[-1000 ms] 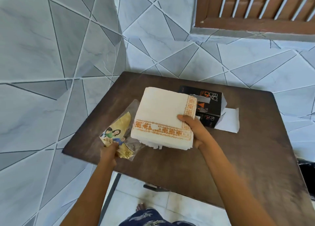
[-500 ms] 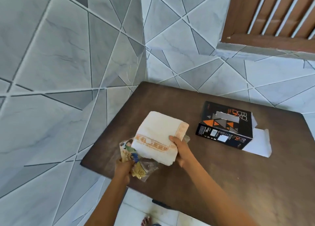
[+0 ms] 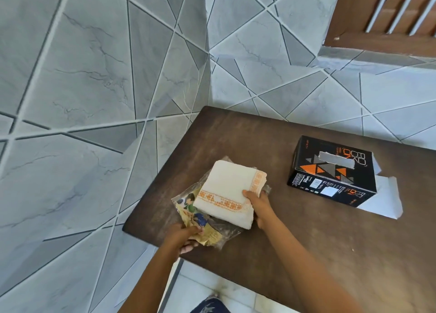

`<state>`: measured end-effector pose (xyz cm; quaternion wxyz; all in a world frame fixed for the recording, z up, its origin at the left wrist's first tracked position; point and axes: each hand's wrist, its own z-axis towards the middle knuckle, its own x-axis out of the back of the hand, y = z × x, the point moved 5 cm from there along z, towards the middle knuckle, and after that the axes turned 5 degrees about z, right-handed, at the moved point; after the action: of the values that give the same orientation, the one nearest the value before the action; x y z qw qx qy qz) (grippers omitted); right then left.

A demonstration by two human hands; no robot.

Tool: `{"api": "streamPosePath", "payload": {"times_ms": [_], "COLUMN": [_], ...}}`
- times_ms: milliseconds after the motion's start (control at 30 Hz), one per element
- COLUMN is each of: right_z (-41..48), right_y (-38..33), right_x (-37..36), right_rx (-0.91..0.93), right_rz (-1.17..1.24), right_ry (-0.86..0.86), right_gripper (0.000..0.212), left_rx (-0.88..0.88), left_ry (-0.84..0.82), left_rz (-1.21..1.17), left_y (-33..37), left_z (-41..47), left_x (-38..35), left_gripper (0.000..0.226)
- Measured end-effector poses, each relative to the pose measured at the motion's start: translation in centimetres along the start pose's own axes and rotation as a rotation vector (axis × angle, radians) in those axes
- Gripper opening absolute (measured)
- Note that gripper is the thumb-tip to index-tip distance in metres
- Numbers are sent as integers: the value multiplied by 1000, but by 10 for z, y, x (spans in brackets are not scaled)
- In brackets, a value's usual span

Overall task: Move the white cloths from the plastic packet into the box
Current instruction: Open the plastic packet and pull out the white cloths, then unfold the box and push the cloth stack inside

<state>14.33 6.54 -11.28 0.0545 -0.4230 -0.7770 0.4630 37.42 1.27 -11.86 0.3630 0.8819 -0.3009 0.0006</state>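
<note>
A folded stack of white cloths with an orange embroidered border lies on top of the clear plastic packet, near the table's left front corner. My right hand grips the stack at its right front corner, thumb on top. My left hand pinches the packet's front end, where a printed picture card shows inside. The black box with orange and grey triangles sits to the right, apart from both hands, its white flap lying open on the table.
The dark brown wooden table stands in a corner of grey tiled walls. A wooden window frame is at the upper right. White floor tiles show below the table's front edge.
The cloth stack has come down from in front of the box and now lies low on the packet. The camera view shifted left, so the box appears further right.
</note>
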Motion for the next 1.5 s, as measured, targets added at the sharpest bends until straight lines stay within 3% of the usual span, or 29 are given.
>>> {"api": "streamPosePath", "payload": {"times_ms": [167, 233, 300, 467, 600, 767, 933, 1000, 1100, 1300, 1433, 1500], "right_z": [10, 10, 10, -6, -29, -63, -95, -100, -95, -60, -47, -47], "right_y": [-20, -24, -25, -33, -56, -91, -123, -134, -149, -169, -172, -170], "right_x": [-2, 6, 17, 29, 48, 101, 167, 192, 223, 252, 251, 254], "right_rx": [25, 32, 44, 130, 249, 397, 481, 503, 475, 357, 373, 439], "right_rz": [-288, -320, -353, -496, -578, -465, -394, -371, -393, -689, -944, -1057], "right_ry": [69, 63, 79, 195, 350, 507, 701, 739, 729, 481, 314, 375], "right_gripper": [43, 45, 53, 38, 39, 4, 8, 9, 16, 55, 48, 45], "left_rx": [-27, -44, -215, -531, -675, -831, -866, -862, -890, -808, -769, -764], "left_ry": [-135, -35, 149, 305, 194, 24, -95, -114, -98, 4, 67, 102], "left_rz": [580, 773, 947, 845, 769, 783, 760, 763, 812, 879, 924, 943], "left_y": [18, 36, 64, 111, 132, 160, 186, 195, 205, 205, 203, 207], "left_z": [-10, -16, -22, -31, -28, -36, -45, -48, -47, -42, -43, -42], "left_x": [10, 19, 26, 12, -30, -105, -180, -207, -237, -270, -283, -285], "left_gripper": [21, 27, 34, 31, 20, 17, 8, 19, 33, 50, 54, 51]}}
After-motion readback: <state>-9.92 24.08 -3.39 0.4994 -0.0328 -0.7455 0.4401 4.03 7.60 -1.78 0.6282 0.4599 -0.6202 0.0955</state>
